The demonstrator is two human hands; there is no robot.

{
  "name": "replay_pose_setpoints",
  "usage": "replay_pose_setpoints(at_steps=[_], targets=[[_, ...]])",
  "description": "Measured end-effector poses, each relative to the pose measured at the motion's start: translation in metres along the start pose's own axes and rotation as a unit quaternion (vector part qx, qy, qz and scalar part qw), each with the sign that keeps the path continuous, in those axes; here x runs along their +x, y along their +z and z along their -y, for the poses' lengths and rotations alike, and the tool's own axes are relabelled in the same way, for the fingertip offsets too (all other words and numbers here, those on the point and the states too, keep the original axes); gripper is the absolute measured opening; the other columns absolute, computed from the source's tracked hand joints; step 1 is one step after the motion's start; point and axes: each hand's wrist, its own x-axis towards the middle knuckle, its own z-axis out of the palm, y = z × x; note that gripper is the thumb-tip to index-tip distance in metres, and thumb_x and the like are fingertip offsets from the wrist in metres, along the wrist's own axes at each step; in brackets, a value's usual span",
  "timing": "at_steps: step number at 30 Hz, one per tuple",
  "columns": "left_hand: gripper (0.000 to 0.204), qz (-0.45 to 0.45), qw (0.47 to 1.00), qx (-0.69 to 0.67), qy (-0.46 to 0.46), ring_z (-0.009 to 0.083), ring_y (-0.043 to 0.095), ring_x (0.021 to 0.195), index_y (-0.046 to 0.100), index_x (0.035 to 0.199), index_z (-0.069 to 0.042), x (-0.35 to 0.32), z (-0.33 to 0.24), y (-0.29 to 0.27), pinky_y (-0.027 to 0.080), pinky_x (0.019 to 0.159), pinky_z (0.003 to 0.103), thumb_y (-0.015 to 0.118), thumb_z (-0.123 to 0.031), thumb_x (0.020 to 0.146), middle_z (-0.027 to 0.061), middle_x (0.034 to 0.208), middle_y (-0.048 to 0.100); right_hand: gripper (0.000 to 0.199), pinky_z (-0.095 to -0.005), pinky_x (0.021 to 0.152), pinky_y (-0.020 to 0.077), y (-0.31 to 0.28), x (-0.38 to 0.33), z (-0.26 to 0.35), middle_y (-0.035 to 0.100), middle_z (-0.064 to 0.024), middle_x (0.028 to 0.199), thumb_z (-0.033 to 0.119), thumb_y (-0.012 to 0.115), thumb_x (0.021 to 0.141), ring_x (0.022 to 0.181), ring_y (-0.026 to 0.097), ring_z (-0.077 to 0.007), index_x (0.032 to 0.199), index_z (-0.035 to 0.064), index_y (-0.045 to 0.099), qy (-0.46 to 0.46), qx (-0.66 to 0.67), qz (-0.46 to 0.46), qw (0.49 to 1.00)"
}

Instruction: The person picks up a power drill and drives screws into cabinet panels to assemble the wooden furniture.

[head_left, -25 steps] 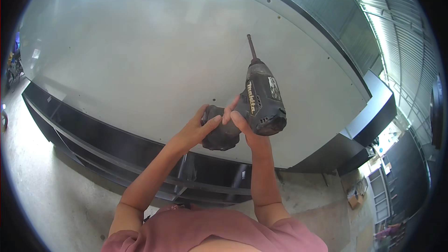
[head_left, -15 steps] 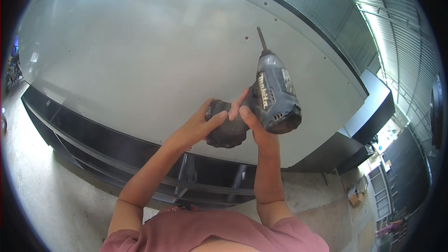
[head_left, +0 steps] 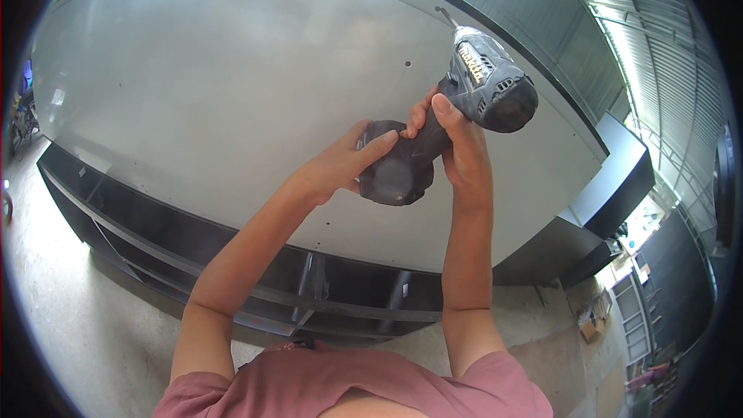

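Note:
A dark cordless impact driver (head_left: 489, 77) is in both of my hands over a broad light-grey panel (head_left: 232, 93). My right hand (head_left: 466, 147) is closed round its handle, just below the motor housing. At the battery end, my left hand (head_left: 337, 162) grips the dark battery pack (head_left: 393, 174) with thumb on top. The long thin driver bit (head_left: 446, 17) points away from me, its tip at or very near a hole close to the panel's far edge. Whether it touches I cannot tell. Another dark hole (head_left: 408, 63) lies to the bit's left.
Along the panel's near side runs a black open-shelved frame (head_left: 364, 302). Grey cabinet-like boxes (head_left: 611, 178) stand beyond its right end. Farther right are cardboard pieces (head_left: 593, 327) on the floor and a leaning metal frame (head_left: 631, 317). Corrugated metal sheeting (head_left: 511, 0) rises behind.
Both hands have carried the impact driver away from me and to the right. Its bit now reaches the hole by the far edge and tilts more to the left.

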Motion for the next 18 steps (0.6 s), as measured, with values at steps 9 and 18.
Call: replay_pose_setpoints(at_steps=[9,18], targets=[[0.082,0.02,0.999,-0.026,0.008,0.0305,0.052,0.114,0.034,0.131,0.002,0.022,0.018,0.0,0.051,0.079,0.046,0.057,-0.059,0.081,0.021,0.125,0.047,0.026,-0.0281,0.072,0.0419,-0.009,0.002,-0.003,0.056,-0.0062,0.069,0.026,0.061,0.085,0.07,0.055,-0.0148,0.092,0.0038,0.049,0.011,0.02,0.001,1.0],[0.098,0.066,0.997,-0.031,-0.033,0.0349,0.05,0.113,0.014,0.144,0.0,-0.003,0.043,0.036,0.049,0.08,0.041,0.056,-0.062,0.081,0.0276,0.129,0.043,0.029,-0.0317,0.075,0.0451,-0.021,-0.08,-0.005,0.057,-0.0071,0.079,0.012,0.062,0.085,0.077,0.055,-0.0164,0.107,0.0025,0.046,-0.005,0.01,-0.022,1.0]])
